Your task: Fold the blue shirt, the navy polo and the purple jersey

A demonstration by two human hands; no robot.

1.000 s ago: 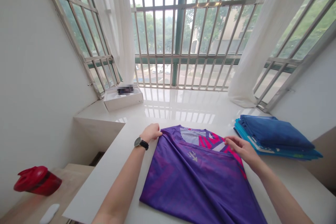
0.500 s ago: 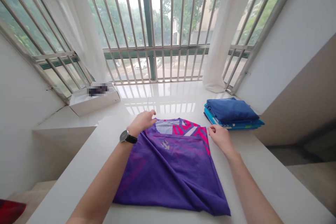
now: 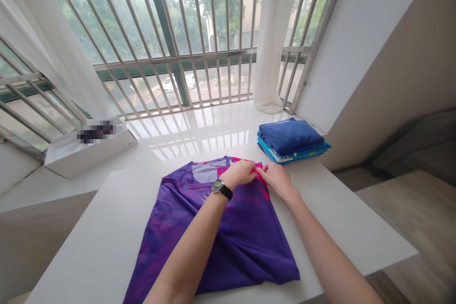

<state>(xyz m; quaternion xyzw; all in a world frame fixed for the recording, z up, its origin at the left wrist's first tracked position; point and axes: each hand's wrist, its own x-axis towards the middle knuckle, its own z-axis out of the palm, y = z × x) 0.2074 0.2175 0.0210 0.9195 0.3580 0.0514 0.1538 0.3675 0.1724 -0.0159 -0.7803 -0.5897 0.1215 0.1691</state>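
A purple and pink sports jersey (image 3: 245,242) lies partly folded on a white table (image 3: 92,228). Its collar points toward the window. My left hand (image 3: 241,173), with a black watch at the wrist, reaches across the shirt and pinches the pink fabric at the right shoulder. My right hand (image 3: 276,179) sits right beside it, fingers closed on the same edge of the jersey. Both forearms cross over the purple cloth.
A stack of folded blue garments (image 3: 290,140) rests on the white ledge to the right of the jersey. A white box (image 3: 89,147) stands at the left of the ledge. Barred windows and white curtains (image 3: 270,42) close off the far side.
My left hand has moved from the jersey's left shoulder across to the right shoulder, meeting my right hand. The view has swung to the right.
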